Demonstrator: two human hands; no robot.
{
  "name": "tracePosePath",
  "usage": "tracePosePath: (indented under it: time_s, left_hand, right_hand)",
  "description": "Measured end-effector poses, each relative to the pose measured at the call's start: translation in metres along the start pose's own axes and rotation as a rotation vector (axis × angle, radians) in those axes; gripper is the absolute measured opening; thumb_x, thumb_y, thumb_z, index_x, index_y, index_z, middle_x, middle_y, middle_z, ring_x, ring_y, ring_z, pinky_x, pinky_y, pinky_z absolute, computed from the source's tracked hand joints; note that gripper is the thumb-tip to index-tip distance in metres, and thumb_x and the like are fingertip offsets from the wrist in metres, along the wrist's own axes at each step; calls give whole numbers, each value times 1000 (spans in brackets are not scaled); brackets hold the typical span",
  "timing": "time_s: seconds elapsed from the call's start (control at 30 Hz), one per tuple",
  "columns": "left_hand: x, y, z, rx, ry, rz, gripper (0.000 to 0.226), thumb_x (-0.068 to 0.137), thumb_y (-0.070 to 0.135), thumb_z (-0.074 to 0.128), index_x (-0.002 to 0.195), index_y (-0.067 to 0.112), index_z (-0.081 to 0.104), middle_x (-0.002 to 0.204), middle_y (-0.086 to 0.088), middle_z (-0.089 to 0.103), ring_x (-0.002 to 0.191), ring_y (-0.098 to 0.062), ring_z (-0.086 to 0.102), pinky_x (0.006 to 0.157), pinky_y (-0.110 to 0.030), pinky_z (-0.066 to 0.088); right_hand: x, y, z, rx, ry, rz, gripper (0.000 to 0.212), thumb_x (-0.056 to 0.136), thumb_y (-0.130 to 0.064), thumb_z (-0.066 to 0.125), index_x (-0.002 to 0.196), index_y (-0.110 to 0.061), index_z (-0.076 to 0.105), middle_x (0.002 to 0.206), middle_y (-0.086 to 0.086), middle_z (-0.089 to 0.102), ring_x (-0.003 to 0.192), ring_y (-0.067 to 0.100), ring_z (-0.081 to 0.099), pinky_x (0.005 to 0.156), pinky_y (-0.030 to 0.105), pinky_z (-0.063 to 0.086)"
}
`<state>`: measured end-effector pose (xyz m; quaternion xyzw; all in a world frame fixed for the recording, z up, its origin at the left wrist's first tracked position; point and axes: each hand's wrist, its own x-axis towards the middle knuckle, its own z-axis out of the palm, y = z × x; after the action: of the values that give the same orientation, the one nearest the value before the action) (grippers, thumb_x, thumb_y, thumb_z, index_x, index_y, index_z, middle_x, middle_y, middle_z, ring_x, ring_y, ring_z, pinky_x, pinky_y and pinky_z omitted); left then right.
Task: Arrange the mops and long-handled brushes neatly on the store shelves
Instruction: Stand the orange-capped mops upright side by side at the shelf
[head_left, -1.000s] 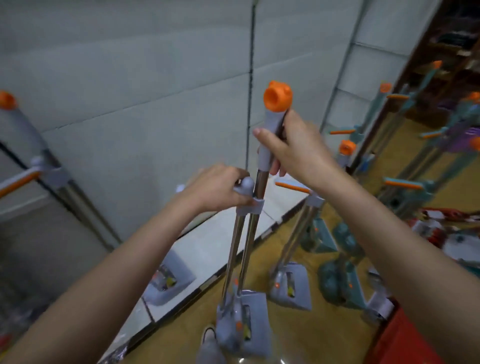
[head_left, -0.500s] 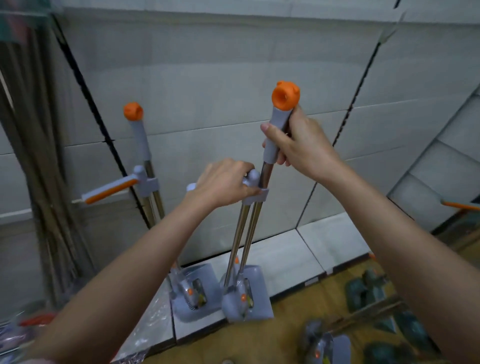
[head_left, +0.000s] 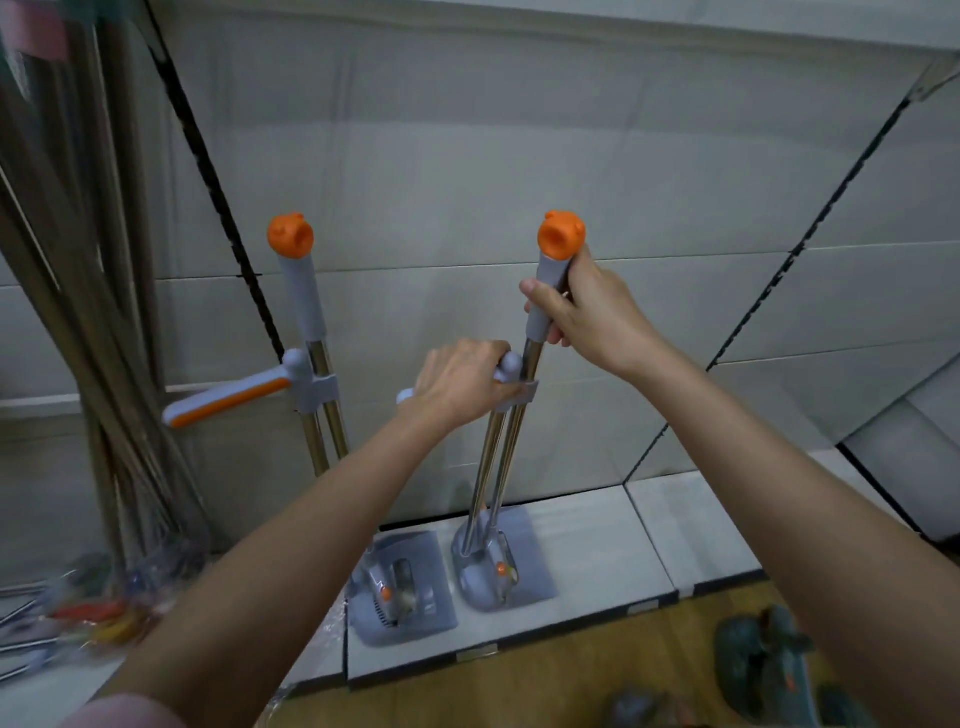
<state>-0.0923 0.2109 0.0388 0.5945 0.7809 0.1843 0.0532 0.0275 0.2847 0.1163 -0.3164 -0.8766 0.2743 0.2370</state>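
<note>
A grey mop with an orange cap and twin steel poles stands upright, its grey head on the low white shelf. My right hand grips the grey handle just under the cap. My left hand is closed around the mop's side lever where it joins the poles. A second identical mop stands to the left on the same shelf, its grey-and-orange lever sticking out leftward, its head partly hidden behind my left forearm.
A bundle of long wooden sticks leans at the far left, with colourful items blurred on the floor below. Dark teal mop heads lie on the wooden floor at bottom right. The grey back panel rises behind the shelf.
The view has swung left from the aisle to the shelf. The held mop went from above the floor onto the shelf, and now stands beside the second mop. Both grips are unchanged.
</note>
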Motion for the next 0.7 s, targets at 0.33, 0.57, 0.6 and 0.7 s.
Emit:
tracePosePath:
  time_s: [0.33, 0.57, 0.6, 0.7]
  left_hand:
    - [27, -13, 8, -4, -22, -95, 35, 78, 55, 57, 75, 21, 48, 89, -8, 66, 89, -31, 58, 62, -31, 30]
    - [39, -24, -1, 46, -48, -91, 33, 78, 54, 57, 76, 21, 52, 79, 0, 57, 84, -26, 56, 63, -29, 31]
    - [39, -26, -2, 44, -54, -94, 34, 78, 54, 57, 74, 21, 51, 79, 1, 55, 82, -25, 55, 63, -29, 31]
    - [39, -29, -4, 52, -50, -95, 34, 78, 53, 58, 73, 21, 49, 78, 1, 55, 76, -23, 50, 63, -29, 32]
  right_hand:
    - [40, 22, 11, 31, -70, -58, 34, 93, -35, 50, 115, -10, 40, 89, 15, 70, 60, 22, 63, 70, 40, 53]
    - [56, 20, 18, 57, -51, -43, 36, 92, -35, 52, 113, -8, 40, 90, 16, 70, 60, 26, 65, 69, 42, 55]
    - [56, 18, 19, 57, -50, -43, 36, 92, -35, 52, 113, -8, 40, 90, 17, 70, 60, 26, 65, 69, 42, 55]
    - [60, 15, 21, 72, -54, -44, 38, 92, -35, 52, 114, -7, 40, 89, 17, 70, 61, 29, 66, 71, 46, 55]
